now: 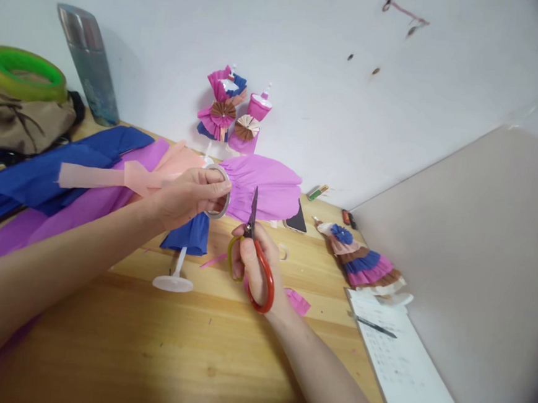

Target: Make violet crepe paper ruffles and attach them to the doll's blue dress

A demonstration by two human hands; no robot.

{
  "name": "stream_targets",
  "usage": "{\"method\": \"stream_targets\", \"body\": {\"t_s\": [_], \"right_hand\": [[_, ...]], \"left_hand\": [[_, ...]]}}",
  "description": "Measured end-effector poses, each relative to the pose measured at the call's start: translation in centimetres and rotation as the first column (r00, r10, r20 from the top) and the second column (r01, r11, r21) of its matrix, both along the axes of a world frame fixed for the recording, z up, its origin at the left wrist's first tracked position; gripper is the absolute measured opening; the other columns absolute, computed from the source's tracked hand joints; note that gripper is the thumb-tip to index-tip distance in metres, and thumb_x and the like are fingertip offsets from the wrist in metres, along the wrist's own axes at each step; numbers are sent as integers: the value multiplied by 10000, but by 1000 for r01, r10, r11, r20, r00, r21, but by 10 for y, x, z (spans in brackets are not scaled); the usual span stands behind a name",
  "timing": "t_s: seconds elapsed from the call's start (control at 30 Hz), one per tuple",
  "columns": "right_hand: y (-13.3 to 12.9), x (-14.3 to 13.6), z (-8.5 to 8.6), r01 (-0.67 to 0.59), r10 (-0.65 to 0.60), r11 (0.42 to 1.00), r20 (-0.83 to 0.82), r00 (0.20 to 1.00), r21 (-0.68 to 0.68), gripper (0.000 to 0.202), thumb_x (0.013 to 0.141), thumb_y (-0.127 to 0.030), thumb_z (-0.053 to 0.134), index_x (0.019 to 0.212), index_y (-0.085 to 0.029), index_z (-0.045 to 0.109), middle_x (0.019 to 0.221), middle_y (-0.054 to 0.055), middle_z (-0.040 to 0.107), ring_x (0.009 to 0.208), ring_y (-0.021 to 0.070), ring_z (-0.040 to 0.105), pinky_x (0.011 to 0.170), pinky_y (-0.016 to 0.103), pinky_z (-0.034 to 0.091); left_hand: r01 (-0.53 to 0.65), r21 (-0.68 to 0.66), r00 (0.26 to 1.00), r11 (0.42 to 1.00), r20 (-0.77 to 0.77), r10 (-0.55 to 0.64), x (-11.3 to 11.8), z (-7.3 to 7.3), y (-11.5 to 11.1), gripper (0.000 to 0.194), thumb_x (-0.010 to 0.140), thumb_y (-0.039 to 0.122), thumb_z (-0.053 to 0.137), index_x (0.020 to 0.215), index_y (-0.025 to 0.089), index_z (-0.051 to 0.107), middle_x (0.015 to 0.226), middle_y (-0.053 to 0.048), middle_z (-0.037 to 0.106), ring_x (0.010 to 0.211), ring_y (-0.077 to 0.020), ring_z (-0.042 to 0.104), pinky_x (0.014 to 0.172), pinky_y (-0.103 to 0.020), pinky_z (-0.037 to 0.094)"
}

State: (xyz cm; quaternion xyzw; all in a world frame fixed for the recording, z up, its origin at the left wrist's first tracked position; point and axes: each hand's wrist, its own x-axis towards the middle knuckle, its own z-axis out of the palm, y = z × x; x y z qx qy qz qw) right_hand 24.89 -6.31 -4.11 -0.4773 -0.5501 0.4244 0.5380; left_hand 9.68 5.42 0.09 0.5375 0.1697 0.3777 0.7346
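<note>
at centre, the left hand [178, 197] pinches one tape roll [224, 208], thumb and fingertips together on its rim. lower, the right hand [263, 257] grips one pair of scissors [269, 285], fingers closed round the handles, blades up by one gathered purple paper [270, 186]. best keep the roll steady, blade tips clear of fingers. two paper-dressed figures [223, 110] stand upper centre; one bottle [95, 70], upper left.

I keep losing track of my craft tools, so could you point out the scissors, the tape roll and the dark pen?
Scissors [249, 230]: head view, on the pivot between blades and handles.
Tape roll [227, 200]: head view, on its ring's right side.
Dark pen [375, 326]: head view, mid-barrel.
</note>
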Motion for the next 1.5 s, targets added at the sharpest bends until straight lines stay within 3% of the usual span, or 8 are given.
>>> {"method": "stream_targets", "body": {"t_s": [0.5, 0.93, 1.13, 1.3, 1.5], "right_hand": [[0, -1, -4, 22, -22, 1000, -26, 999, 3, 340, 918, -550, 572, 950, -214, 533, 528, -85, 427, 367, 69, 369, 360, 198, 273], [3, 1, -7, 83, -84, 996, 52, 995, 19, 348, 890, -548, 606, 898, -203, 559, 576, -61, 450, 430, 72, 370, 401, 207, 281], [1, 2, -6, 18, -19, 1000, 33, 999, 20, 343, 908, -547, 584, 940, -207, 541, 592, -66, 438, 425, 69, 365, 415, 214, 285], [-2, 4, -4, -72, 72, 997, 16, 997, 30, 412, 905, -608, 550, 1007, -211, 511, 643, -50, 475, 480, 100, 461, 466, 240, 362], [-1, 3, -3, -75, 75, 997, 8, 997, 36, 430, 907, -625, 533, 1007, -207, 514, 643, -44, 505, 476, 106, 478, 467, 250, 371]], "left_hand": [[2, -42, 1000, 999, 4, -2, 0, -1, 1, 310, 731, 316, 812, 614, 94, 630, 562, -21, 568, 531, -94, 535, 532, -199, 458], [17, -32, 1000, 999, 6, -16, -1, 0, 1, 314, 744, 319, 799, 610, 107, 611, 568, -7, 552, 534, -87, 523, 530, -188, 457], [22, -69, 1000, 997, 20, -21, -1, 0, 2, 353, 677, 367, 856, 627, 93, 640, 574, -14, 565, 535, -89, 527, 518, -187, 455], [41, -34, 999, 999, 17, -40, -3, 0, 4, 345, 702, 366, 842, 627, 93, 645, 565, -16, 568, 540, -97, 540, 534, -201, 464], [87, 9, 995, 996, -48, -87, -4, -2, 5, 380, 696, 412, 843, 619, 106, 631, 604, -24, 593, 581, -110, 566, 562, -214, 469]]}}
